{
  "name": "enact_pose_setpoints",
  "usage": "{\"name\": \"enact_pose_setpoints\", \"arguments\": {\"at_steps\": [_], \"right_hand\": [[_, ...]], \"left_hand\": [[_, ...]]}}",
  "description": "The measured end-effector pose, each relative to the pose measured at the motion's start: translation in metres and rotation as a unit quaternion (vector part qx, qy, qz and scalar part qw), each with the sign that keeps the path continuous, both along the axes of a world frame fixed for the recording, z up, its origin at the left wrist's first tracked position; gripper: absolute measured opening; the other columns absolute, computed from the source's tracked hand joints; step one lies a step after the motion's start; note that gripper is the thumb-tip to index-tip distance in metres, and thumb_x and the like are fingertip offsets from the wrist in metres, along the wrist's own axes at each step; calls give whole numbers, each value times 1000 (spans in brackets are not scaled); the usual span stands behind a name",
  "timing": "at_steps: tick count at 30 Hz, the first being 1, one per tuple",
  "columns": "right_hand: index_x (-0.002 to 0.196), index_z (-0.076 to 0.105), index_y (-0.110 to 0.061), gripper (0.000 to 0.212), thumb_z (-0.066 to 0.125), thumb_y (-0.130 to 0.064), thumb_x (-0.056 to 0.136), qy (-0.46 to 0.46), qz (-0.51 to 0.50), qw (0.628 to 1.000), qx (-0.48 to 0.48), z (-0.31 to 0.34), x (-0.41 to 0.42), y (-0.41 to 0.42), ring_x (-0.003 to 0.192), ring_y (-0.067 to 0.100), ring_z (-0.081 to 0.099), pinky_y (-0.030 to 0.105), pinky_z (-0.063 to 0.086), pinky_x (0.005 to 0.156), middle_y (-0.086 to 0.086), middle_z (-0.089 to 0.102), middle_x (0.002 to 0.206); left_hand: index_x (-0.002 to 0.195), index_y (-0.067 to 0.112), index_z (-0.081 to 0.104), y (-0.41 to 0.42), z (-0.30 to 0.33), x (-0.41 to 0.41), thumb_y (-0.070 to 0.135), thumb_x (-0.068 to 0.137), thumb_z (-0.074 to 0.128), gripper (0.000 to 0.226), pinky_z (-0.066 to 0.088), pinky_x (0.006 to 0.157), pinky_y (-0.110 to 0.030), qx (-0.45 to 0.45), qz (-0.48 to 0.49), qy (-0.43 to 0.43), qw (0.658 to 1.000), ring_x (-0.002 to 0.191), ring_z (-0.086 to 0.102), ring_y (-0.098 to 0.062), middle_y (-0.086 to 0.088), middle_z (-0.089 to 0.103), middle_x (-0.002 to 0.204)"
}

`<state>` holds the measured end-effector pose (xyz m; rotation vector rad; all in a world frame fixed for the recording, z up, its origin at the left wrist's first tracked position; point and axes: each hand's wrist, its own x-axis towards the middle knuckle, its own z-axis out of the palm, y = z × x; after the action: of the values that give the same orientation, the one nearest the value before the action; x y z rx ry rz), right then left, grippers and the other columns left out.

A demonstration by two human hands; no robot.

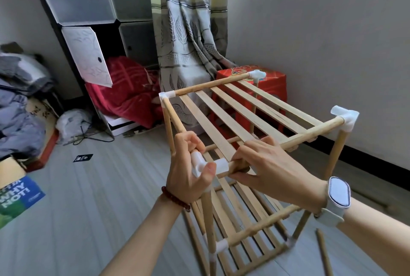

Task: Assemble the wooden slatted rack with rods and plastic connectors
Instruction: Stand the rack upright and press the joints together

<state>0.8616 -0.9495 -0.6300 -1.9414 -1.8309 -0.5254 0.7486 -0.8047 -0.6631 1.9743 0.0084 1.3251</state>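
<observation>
Two hands at the near corner of a wooden rack that stands on the floor; left hand wrapped round the near white connector, fingers curled over its top, thumb pressed on its front face; right hand gripping the front rod just beside that connector, fingers curled over the rod, thumb beneath; both hands clamped, neither free.

Rack, upper tier: five slats running from the far rod to the front rod; white connectors at the far-left corner, far-right corner and near-right corner; side rod running from the far-left corner to the left hand.

Rack, lower tier: slatted shelf below the hands, a white connector at its near corner, upright rod rising from it to the held connector.

One loose rod lying on the floor to the right of the rack.

Worn items: bead bracelet on the left wrist; white band on the right wrist.

Surroundings: red box behind the rack; curtain; cube cabinet, one door hanging open; red blanket; clothes heaped at left.
</observation>
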Motion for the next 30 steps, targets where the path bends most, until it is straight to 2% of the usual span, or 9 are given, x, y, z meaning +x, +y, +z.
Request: {"name": "enact_pose_setpoints", "arguments": {"at_steps": [2,4,7,9,13,15,20,26,30], "right_hand": [[83,59,-22,29,44,-47,83,4,0,1000,-5,0,-1,0,70,-3,37,26,39,72,-20,47,80],[82,58,-21,32,42,-48,83,4,-6,1000,-8,0,-1,0,69,-2,39,28,41,69,-15,54,78],[83,57,-20,31,42,-48,83,2,-16,1000,-15,1,-1,-2,70,-1,39,28,40,70,-13,55,79],[85,56,-20,29,45,-46,83,0,-16,1000,-22,1,-3,-4,71,0,39,28,38,71,-12,55,79],[86,55,-19,26,50,-44,83,0,-23,999,-23,6,-2,-7,68,3,40,29,38,72,-10,52,77],[85,53,-20,26,51,-46,83,8,-23,1000,-8,17,-1,-7,66,3,43,29,40,72,-14,50,77],[91,54,-21,29,48,-49,84,35,-13,997,-62,24,1,-9,72,3,44,26,33,78,-12,54,82],[90,54,-21,21,57,-42,87,23,-24,998,-45,21,2,-11,71,5,44,25,31,75,-13,49,80],[85,50,-22,21,58,-42,86,26,-33,998,-36,18,0,-12,69,7,45,27,30,76,-13,48,78]], "left_hand": [[95,23,34,-2,1,-1,56,76,51,43,43,58,-17,2,5,1,1000,61,47,-14,-5,47,74],[96,19,37,-6,4,-2,49,76,50,38,42,59,-13,3,10,12,1000,61,47,-11,1,46,72],[88,13,52,-9,10,-9,31,79,43,22,47,77,-30,85,41,49,994,73,51,-18,-6,52,70],[81,3,63,-9,14,-15,24,83,40,31,44,89,-43,147,43,70,986,76,54,-20,-8,57,68],[79,0,68,-8,17,-27,17,87,37,36,34,104,-44,173,37,73,981,76,50,-4,9,52,73],[84,0,68,-8,17,-33,18,88,36,36,30,109,-42,164,35,90,982,79,49,-2,10,50,76],[103,5,63,-11,22,-38,29,91,35,38,23,112,-39,145,33,169,974,96,51,-6,2,59,85],[98,5,68,-10,34,-38,37,92,40,43,24,110,-53,190,4,228,955,94,54,-16,-2,61,86],[103,7,67,-14,40,-39,37,90,39,43,23,111,-49,228,34,260,938,96,55,-16,1,63,89]]}}
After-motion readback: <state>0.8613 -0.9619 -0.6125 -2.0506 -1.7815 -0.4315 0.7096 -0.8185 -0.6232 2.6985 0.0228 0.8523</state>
